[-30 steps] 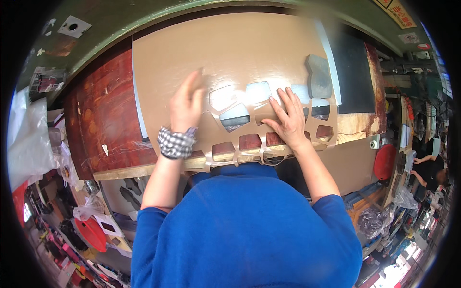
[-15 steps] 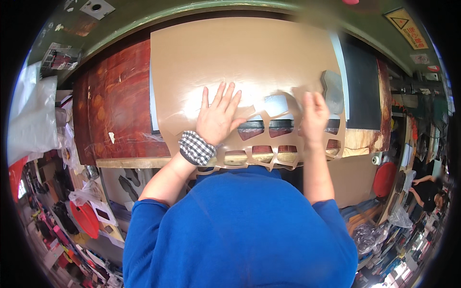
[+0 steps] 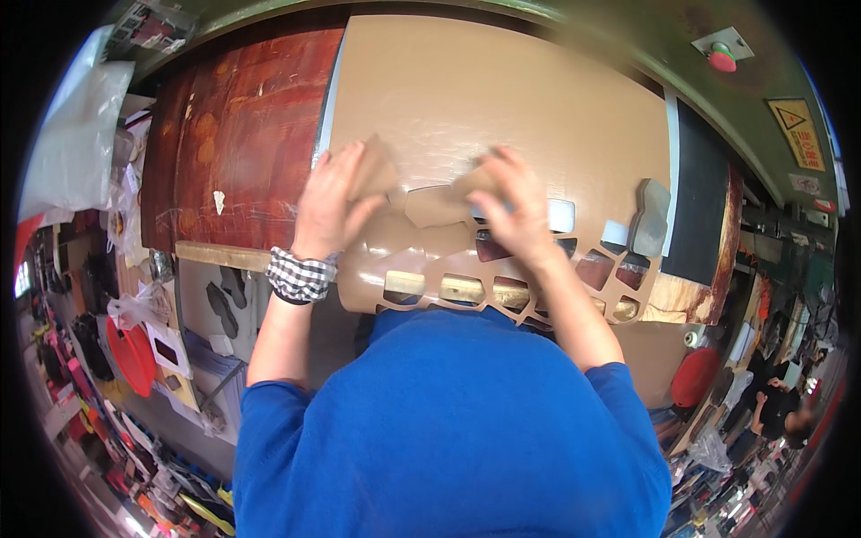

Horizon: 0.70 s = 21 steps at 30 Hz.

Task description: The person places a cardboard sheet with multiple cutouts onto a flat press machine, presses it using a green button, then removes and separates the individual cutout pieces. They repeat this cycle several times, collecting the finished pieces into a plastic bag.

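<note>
Left hand (image 3: 330,204) pinches one cut piece (image 3: 375,172) between thumb and fingers; right hand (image 3: 515,202) pinches a second piece (image 3: 468,185) at its edge, slightly blurred. Both pieces are over the tan sheet (image 3: 511,94) — a third piece (image 3: 432,208) lies between the hands. Right forearm (image 3: 574,300) hides part of the sheet's cut-out near edge. Grey block (image 3: 650,218) on sheet, right side; black board (image 3: 704,197) beyond. Count: two hands, three pieces, one sheet, one block, one board.
</note>
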Motion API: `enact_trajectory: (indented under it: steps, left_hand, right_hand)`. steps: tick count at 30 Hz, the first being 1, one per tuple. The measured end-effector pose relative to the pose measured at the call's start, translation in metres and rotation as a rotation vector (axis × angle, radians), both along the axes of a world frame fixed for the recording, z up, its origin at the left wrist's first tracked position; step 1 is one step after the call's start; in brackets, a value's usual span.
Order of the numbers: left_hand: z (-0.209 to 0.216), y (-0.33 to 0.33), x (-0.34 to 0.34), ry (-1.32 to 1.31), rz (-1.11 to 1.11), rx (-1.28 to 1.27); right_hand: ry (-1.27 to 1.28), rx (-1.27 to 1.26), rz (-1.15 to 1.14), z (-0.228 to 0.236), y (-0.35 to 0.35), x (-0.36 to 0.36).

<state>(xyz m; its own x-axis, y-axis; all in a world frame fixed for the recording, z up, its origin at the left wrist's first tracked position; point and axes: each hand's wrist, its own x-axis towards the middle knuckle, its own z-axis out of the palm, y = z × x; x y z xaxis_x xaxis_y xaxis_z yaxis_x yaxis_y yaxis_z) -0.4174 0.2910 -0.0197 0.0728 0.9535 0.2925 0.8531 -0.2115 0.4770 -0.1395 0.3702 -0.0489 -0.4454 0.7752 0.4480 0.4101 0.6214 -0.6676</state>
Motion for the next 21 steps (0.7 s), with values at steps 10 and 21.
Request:
enact_trajectory:
  steps: [10, 21]
  left_hand:
    - [-0.017, 0.004, -0.017, -0.697, 0.204, -0.203]
    - [0.006, 0.021, 0.002, -0.06, 0.458, -0.058]
  right_hand:
    - [-0.155, -0.173, 0.163, 0.008, -0.008, -0.034]
    - [0.938, -1.075, -0.209, 0.053, 0.044, -0.024]
